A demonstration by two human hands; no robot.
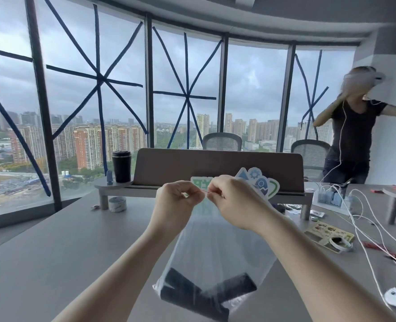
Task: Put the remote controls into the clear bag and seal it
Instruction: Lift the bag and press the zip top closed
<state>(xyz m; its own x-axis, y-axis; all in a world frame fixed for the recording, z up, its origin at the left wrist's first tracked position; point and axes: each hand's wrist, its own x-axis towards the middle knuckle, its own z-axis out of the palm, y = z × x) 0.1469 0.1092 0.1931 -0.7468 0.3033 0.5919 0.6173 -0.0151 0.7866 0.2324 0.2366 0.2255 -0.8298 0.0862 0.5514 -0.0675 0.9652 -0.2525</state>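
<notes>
Clear bag [215, 247] between raised pinching hands [178, 201]

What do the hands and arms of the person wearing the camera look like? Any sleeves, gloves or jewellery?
Both arms are bare from the bottom edge of the view to the fingers: no sleeves show. The left hand and right hand wear no gloves, and no rings, watch or bracelets are visible. No cables or markings show on them.

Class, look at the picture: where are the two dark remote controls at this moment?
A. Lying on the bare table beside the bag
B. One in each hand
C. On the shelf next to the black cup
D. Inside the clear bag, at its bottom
D: both remote controls show through the clear bag, crossed at its bottom, while the left hand and right hand pinch its top edge.
</notes>
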